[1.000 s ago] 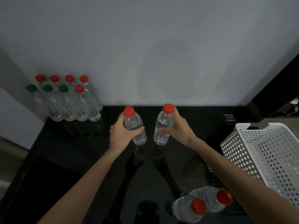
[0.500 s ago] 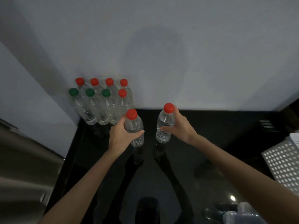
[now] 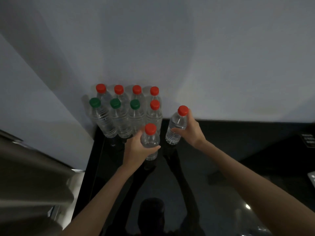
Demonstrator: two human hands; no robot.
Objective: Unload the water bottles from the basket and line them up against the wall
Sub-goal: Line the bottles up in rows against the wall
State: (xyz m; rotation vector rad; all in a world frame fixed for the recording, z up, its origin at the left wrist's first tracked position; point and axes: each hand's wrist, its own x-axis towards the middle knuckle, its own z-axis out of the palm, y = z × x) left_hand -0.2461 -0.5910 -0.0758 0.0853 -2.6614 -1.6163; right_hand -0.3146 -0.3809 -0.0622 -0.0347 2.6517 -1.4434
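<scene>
Two red-capped bottles in hand, both upright, caps up. For the left bottle (image 3: 150, 139): gripped round the mid-body by the left hand (image 3: 136, 149), thumb and fingers curled about it; held just in front of the right front corner of the bottles already placed. For the right bottle (image 3: 177, 119): clasped the same way by the right hand (image 3: 192, 132), thumb across the front, fingers behind; held a touch further back, near the wall (image 3: 187, 57). Cannot tell whether either base is touching the counter (image 3: 221, 159) or just off it.

Mid-body grip likely chosen to keep each one vertical for a straight set-down; held apart so as not to knock together. Judging by position: about to extend the rows rightward, right bottle into the back row, left into the front.

Behind and left, the stored block (image 3: 119, 120): eight upright, packed tight in the corner; four red caps in back against the wall, three green plus one red in front. Probably started in the corner to leave the run of wall free to the right.

No clear sight of the basket. Only a pale corner (image 3: 312, 178) at the right edge, possibly it; contents not visible. At far left, a steel appliance (image 3: 30, 176), clear of the work.
</scene>
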